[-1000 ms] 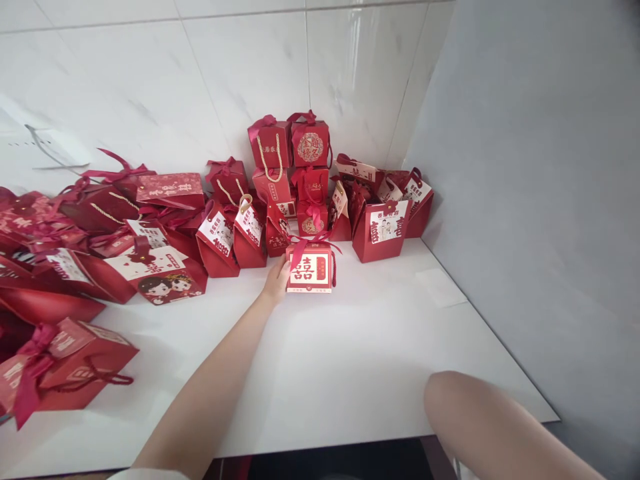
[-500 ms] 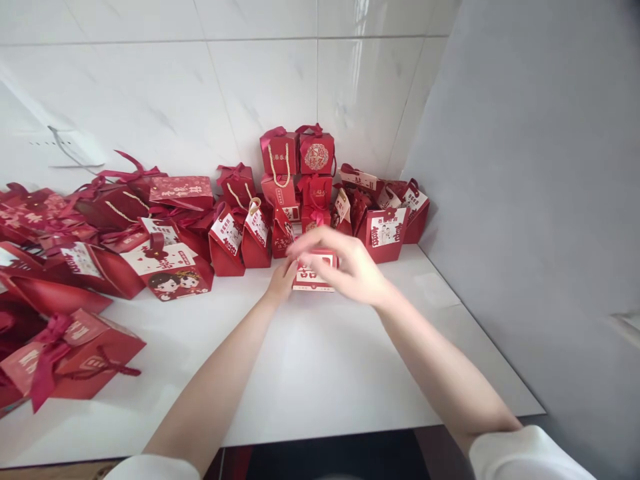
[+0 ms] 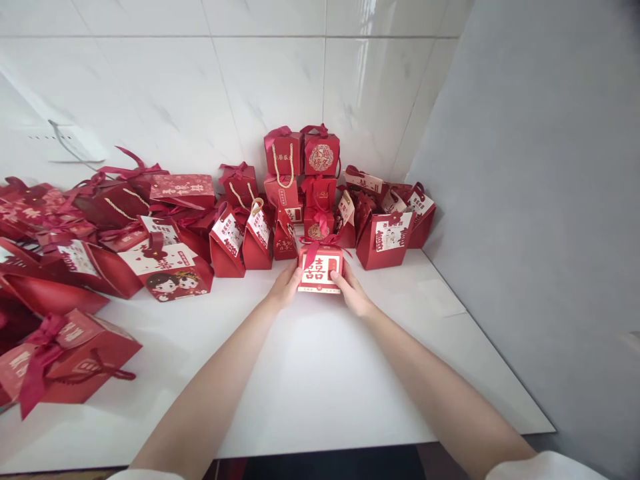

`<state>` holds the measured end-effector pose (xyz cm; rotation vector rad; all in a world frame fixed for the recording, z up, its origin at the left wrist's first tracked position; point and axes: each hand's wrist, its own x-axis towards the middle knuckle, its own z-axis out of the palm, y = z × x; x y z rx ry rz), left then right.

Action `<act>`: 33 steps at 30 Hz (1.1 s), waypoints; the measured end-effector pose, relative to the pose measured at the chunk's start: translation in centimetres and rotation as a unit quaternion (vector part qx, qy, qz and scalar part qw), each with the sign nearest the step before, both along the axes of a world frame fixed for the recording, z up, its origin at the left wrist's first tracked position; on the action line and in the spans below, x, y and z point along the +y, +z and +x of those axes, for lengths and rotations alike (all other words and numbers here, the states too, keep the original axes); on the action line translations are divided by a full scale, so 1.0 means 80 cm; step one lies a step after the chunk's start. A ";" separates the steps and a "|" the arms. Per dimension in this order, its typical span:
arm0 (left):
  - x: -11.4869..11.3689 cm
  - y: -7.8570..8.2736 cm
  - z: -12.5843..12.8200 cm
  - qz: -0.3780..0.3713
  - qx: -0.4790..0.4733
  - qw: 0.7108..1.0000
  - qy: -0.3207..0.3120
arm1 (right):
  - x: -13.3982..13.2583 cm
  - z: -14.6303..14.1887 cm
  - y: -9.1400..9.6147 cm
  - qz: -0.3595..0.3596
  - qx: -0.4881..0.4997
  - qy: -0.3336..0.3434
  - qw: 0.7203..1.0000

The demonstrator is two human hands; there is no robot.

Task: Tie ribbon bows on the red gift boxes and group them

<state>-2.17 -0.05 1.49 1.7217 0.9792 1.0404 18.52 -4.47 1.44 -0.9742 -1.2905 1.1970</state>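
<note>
A small red and white gift box (image 3: 320,272) with a ribbon bow on top is held at its two sides, at the front of the stack. My left hand (image 3: 287,285) grips its left side, thumb toward the front. On the right side, my right hand (image 3: 353,290) has its thumb on the front face and its other fingers mostly hidden. Right behind it rises a stack of red gift boxes, with a box with a rope handle (image 3: 283,157) and a box with a round gold print (image 3: 323,157) on top.
Tapered red boxes (image 3: 227,240) flank the stack on the left, and a red box with a white label (image 3: 386,240) stands on the right. Many more boxes crowd the left side of the white table (image 3: 310,387). A tiled wall (image 3: 270,87) rises behind, a grey panel (image 3: 530,200) at right.
My right hand has come down from above the gift box onto its right side. The bow on top now shows. The view has shifted slightly.
</note>
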 end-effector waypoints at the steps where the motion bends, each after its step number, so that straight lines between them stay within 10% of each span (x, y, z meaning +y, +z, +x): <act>1: 0.000 0.001 0.001 0.009 -0.006 0.999 -0.035 | 0.002 0.002 -0.001 -0.001 0.005 -0.009 1.000; 4: 0.002 0.002 0.003 0.009 -0.034 0.994 -0.106 | 0.009 0.007 -0.006 -0.004 0.009 -0.017 1.000; 33: 0.000 0.009 0.009 0.002 -0.008 0.999 -0.034 | 0.016 0.006 -0.010 -0.014 -0.003 -0.044 0.999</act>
